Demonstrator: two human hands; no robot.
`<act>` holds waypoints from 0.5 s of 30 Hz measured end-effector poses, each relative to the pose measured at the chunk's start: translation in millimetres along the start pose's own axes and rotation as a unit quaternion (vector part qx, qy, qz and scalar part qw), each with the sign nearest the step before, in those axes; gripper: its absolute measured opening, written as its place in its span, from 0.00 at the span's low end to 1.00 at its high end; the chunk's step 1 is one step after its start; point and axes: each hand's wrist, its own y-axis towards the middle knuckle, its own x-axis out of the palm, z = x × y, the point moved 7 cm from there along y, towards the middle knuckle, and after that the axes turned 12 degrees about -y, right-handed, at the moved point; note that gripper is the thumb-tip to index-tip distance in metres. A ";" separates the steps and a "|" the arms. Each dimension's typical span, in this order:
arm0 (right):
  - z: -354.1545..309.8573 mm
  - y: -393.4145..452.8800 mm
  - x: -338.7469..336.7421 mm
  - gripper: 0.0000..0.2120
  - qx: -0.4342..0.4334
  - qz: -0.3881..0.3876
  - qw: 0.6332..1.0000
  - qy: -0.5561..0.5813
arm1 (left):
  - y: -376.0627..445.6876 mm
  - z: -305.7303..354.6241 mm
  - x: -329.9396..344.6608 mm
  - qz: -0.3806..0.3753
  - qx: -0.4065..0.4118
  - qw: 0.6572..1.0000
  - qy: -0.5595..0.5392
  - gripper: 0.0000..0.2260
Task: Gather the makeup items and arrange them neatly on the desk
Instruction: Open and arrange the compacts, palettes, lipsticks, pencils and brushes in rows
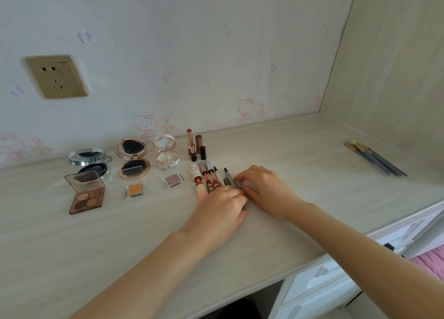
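Note:
A row of lip glosses and pens (209, 177) lies side by side at the middle of the desk (120, 242). At the row's right end lies a grey pencil (237, 183). My right hand (266, 189) pinches its upper part with fingertips and thumb. My left hand (219, 209) covers the lower ends of the row, its fingers curled onto the same pencil. Left of the row stand lipsticks (192, 145), a white floral compact (165, 153), a rose-gold compact (133, 157) and a silver compact (90, 160), all three compacts open.
An open eyeshadow palette (87, 193), an orange single shadow (135, 189) and a pink single shadow (172, 180) form a front line at the left. Several makeup brushes (376, 159) lie apart at the far right near the side wall. Drawers (336, 278) sit under the desk's right edge.

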 end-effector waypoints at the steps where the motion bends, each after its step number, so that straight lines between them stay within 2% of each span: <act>1: -0.4 1.8 0.4 0.12 -0.002 -0.002 1.000 0.002 | 0.0 -0.6 -0.8 0.006 -0.001 1.000 -0.001 0.06; 15: 2.3 4.8 -2.4 0.15 -0.023 0.001 1.000 0.014 | -0.5 -9.6 -1.9 0.044 0.000 0.998 -0.033 0.06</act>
